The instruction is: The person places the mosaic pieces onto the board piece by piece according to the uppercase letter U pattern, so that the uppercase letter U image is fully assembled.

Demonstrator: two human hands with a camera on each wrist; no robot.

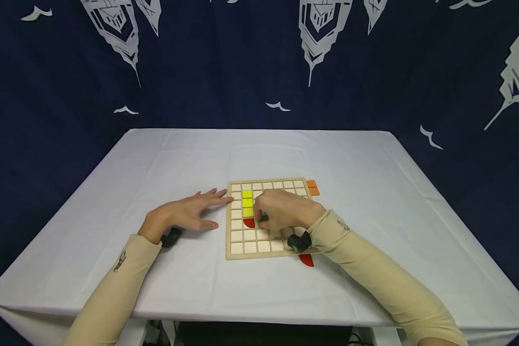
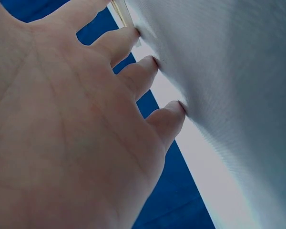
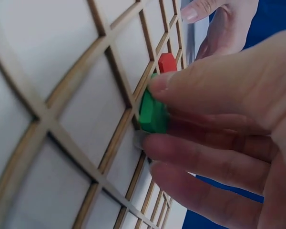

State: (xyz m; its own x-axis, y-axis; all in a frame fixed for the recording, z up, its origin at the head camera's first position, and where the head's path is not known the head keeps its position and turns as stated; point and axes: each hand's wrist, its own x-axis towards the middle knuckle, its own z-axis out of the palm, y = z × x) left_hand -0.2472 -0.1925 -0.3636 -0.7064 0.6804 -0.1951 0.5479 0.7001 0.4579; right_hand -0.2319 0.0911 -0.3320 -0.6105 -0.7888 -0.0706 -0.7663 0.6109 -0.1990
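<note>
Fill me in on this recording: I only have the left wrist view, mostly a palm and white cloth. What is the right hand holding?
Observer: The right hand pinches a green piece at the gridded board.
Operator: Does any yellow show there?
Observer: Yes, the head view shows three yellow tiles in one column.
Operator: And anything off the near edge?
Observer: A red piece lies there on the white cloth.
</note>
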